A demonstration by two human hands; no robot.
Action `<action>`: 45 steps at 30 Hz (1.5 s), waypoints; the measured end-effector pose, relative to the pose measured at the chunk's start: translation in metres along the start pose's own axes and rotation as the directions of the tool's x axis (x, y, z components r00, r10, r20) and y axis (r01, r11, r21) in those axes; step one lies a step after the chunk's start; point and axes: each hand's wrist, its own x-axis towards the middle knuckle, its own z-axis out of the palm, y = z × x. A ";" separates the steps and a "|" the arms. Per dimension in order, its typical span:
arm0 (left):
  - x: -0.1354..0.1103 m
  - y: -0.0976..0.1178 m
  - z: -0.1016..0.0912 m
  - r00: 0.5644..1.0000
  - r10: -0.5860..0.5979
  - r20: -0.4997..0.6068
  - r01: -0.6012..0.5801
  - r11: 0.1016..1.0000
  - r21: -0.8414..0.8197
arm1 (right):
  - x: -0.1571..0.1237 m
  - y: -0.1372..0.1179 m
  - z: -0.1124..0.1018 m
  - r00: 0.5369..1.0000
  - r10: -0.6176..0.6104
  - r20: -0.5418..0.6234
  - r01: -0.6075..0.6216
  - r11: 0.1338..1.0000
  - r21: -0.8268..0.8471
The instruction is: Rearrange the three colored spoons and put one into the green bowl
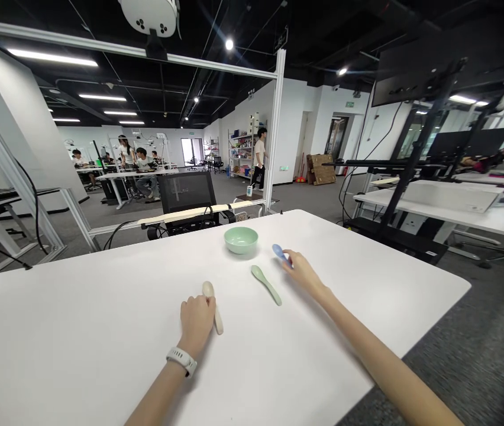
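Blue plastic spoon (278, 251) sits pinched in our right fingertips (288, 258), held nearly closed at its handle, while our left fingers (208, 302) curl over a cream spoon (218, 322), whose bowl pokes out past them. Our right hand (301, 273) and left hand (196, 322) lie well apart, with a pale green spoon (266, 284) flat between them, just below a pale green bowl (241, 239). All rest on a white table (101, 307); a white watch (181, 361) circles our left wrist.
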 end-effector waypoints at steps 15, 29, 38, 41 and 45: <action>-0.003 0.005 0.000 1.000 -0.004 0.015 0.003 0.993 0.116 | -0.011 0.098 -0.014 0.994 0.107 0.026 -0.108 0.994 0.023; -0.004 0.009 -0.001 0.998 0.008 0.054 -0.016 0.991 0.134 | -0.005 0.106 -0.002 0.994 0.104 -0.028 -0.105 0.993 -0.051; -0.005 0.010 -0.001 0.999 -0.011 0.051 0.003 0.988 0.153 | -0.003 0.118 0.002 0.997 0.078 -0.029 -0.079 0.997 -0.023; -0.005 0.011 -0.002 0.998 -0.016 0.054 0.007 0.988 0.155 | -0.004 0.118 0.003 0.996 0.083 -0.030 -0.083 0.996 -0.029; -0.005 0.011 -0.002 0.998 -0.009 0.064 0.000 0.989 0.150 | -0.005 0.117 0.003 0.994 0.098 -0.039 -0.099 0.995 -0.027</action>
